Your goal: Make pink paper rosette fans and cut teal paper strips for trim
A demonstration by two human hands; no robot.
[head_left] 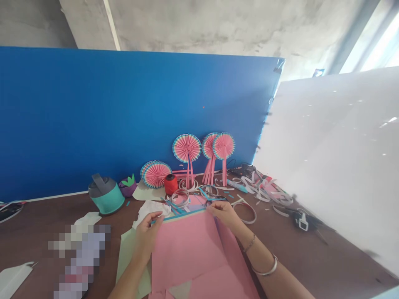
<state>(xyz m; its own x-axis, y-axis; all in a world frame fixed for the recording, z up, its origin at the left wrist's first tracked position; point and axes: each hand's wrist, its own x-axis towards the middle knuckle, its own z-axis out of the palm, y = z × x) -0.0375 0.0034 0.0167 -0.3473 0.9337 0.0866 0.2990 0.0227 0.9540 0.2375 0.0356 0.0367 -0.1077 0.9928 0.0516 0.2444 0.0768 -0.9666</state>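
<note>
A large pink paper sheet [187, 245] has a blue strip [183, 215] along its far edge. At that edge's left end, my left hand [149, 232] pinches the sheet between thumb and fingers. My right hand [222, 211] pinches the right end of the same edge. More pink paper lies beneath and to the right, and a pale green sheet [126, 249] shows at the left. Pleated pink paper fans [187, 148] with blue rims lean on the blue panel behind, and another pleated round [156, 174] sits to their left.
A teal and grey pot [107, 195], a purple planter [128, 187] and a red spool [171, 185] stand behind the sheet. Tape rolls [180, 199], paper strips [262, 189] and a dark tool [301, 221] lie on the brown table [289, 257]. A blue panel [124, 112] rises behind.
</note>
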